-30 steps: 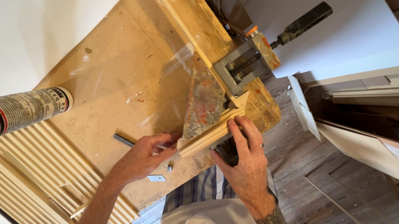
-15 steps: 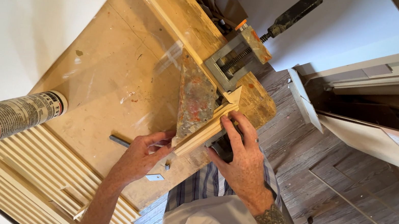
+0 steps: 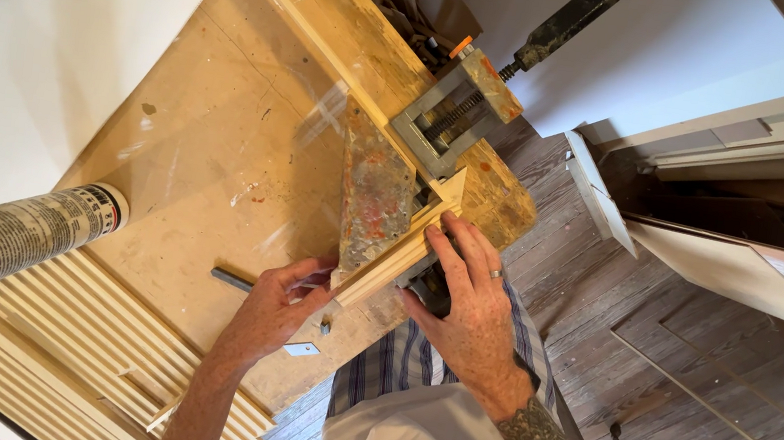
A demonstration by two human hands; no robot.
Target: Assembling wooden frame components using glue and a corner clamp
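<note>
Head view, left hand: your left hand point(image 3: 275, 306) lies on the workbench point(image 3: 209, 156), fingers curled, tips pinching the near end of the bundle of wood strips point(image 3: 397, 256).
Head view, right hand: your right hand point(image 3: 463, 295) lies just beside the strips on their outer side, fingers stretched along them and wrapped loosely over a dark object; what that object is cannot be told. A ring shows on one finger.
Wood strips: pale, thin, stacked on edge, running diagonally from your hands up toward the vise point(image 3: 451, 117) at the bench edge; their far end reaches the grey metal frame.
Paint-stained plate: a worn metal plate point(image 3: 373, 197), mottled red and grey, stands touching the strips on the bench side.
Package: a white cylindrical tube point(image 3: 1, 239) lies at the left edge, red cap, with a printed label banded in black and red.
Stock: a stack of pale slats point(image 3: 72, 349) lies under and below the tube.
Small items: a dark metal rod point(image 3: 231, 280) and a small flat metal piece point(image 3: 301, 348) lie near your left hand.
</note>
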